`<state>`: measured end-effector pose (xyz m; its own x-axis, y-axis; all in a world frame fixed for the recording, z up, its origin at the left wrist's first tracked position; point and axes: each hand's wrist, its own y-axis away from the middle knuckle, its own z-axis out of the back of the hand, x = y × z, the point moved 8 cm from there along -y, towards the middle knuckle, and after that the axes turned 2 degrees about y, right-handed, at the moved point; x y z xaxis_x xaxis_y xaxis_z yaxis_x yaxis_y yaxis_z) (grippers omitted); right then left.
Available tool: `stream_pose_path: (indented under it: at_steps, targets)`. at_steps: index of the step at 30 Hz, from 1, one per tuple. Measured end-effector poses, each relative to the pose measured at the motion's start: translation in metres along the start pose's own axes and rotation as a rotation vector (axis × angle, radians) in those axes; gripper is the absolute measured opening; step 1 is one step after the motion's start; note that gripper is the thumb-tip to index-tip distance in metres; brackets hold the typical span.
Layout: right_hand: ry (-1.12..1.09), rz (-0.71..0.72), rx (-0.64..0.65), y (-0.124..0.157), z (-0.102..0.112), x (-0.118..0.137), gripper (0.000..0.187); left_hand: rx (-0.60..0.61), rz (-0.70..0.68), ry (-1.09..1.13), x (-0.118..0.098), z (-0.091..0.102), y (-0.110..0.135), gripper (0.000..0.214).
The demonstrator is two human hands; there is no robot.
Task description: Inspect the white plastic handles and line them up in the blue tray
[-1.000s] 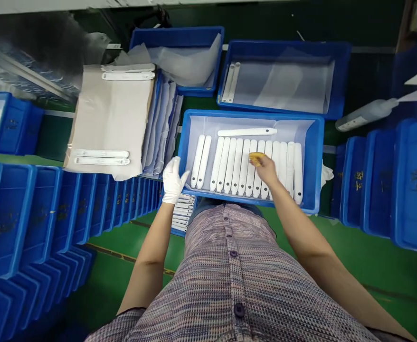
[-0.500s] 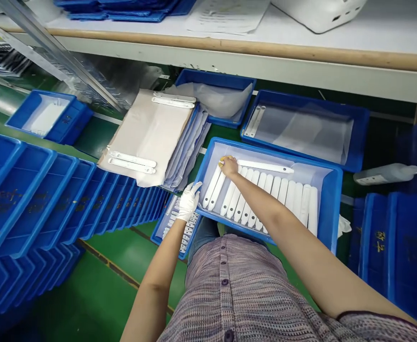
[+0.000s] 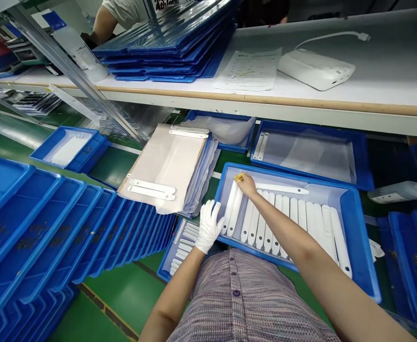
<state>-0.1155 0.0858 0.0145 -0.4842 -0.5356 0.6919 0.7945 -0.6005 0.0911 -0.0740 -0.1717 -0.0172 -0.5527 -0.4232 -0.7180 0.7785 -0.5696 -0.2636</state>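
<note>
A blue tray [image 3: 360,237] rests on my lap, holding a row of several long white plastic parts [image 3: 290,216], with one more lying crosswise at the far side. My right hand [image 3: 246,183], bare, is closed on a small yellow object [image 3: 237,178] pressed at the far-left end of the row. My left hand [image 3: 208,225] wears a white glove and grips the tray's near-left rim, fingers curled over the edge.
A row of nested blue trays [image 3: 52,223] fills the left. A beige sheet [image 3: 165,166] carries two pairs of white parts. More blue trays [image 3: 311,149] sit under a white table with papers, a white device and stacked blue sheets. Another person stands beyond.
My right hand has slid the yellow object from the middle of the row to its far-left end. The view has tilted up, revealing the table. My left hand stays on the rim.
</note>
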Motion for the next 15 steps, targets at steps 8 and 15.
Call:
stream_pose_path:
  at_steps: [8,15]
  targets:
    - [-0.716,0.223,0.046,0.122,-0.004,0.001,0.054,0.565,0.425,0.708,-0.002,-0.056,-0.004,0.057]
    - [-0.908,-0.031,0.157,0.159,-0.063,-0.044,0.050,0.546,0.504,0.849,-0.004,-0.059,-0.005,0.061]
